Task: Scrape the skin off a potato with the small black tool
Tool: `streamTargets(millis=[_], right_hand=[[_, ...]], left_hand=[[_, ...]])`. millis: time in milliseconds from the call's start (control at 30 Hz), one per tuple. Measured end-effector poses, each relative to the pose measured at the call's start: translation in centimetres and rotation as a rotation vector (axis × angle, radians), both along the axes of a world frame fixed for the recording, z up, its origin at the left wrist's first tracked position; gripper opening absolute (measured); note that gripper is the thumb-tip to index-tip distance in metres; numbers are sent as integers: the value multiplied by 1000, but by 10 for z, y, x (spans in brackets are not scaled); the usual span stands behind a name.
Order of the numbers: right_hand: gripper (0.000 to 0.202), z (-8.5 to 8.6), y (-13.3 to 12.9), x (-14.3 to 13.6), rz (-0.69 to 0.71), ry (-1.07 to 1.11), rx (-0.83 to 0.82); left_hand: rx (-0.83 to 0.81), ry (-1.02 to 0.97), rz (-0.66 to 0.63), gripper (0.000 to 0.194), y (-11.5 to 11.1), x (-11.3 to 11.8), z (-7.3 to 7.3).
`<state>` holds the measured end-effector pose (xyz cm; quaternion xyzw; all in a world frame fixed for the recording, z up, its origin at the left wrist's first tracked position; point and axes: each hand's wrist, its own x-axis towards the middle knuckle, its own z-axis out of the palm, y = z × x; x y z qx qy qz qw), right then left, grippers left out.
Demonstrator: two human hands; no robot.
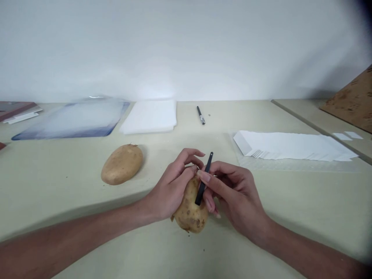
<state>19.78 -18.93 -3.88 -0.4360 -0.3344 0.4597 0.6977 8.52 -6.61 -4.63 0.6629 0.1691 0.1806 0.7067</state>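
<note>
Your forearms [87, 236] reach over the tabletop [308, 205]; your left hand [170, 190] grasps the spotted potato [188, 221], well in from the far edge, and your right hand [241, 197] pinches a slim black tool [201, 192] over it. Another potato [122, 164] lies leftward.

On the table [290, 217], the nearer potato [190, 217] sat between the left hand [171, 190] and the right hand [238, 193], with a tool [200, 195] in the right hand's fingers above it, while the second potato [122, 164] lay to the left, beyond the left forearm. Behind these, left to right before the wall [186, 50], lay a folder [78, 118], a paper stack [149, 116] and a pen [200, 115]. Overlapping papers [293, 145] lay right of the pen, nearer the front, with two slips [342, 136] past their far side.
</note>
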Motion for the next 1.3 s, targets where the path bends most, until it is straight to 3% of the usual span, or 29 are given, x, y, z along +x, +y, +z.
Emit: streamTargets(millis=[267, 400, 500, 633, 767, 867, 1033, 1300], right_hand=[[17, 1, 2, 7, 1, 19, 44], [13, 9, 3, 34, -112, -39, 119], [13, 19, 2, 60, -168, -207, 161], [6, 30, -4, 72, 35, -439, 143], [9, 36, -9, 55, 255, -687, 7], [11, 39, -14, 45, 275, -806, -2], [12, 40, -19, 49, 343, -876, 47], [24, 39, -20, 48, 454, -822, 33]], left_hand=[[-22, -12, -2, 23, -1, 1, 0], [-107, -32, -39, 23, -2, 3, 0], [-160, -56, -66, 21, -3, 3, 1], [-138, -38, -67, 22, -2, 2, 1], [1, 17, 6, 24, 0, 0, 0], [59, 24, 18, 26, 2, 0, -1], [20, 5, -13, 25, 2, 0, -2], [2, -15, -26, 24, 2, 0, -1]])
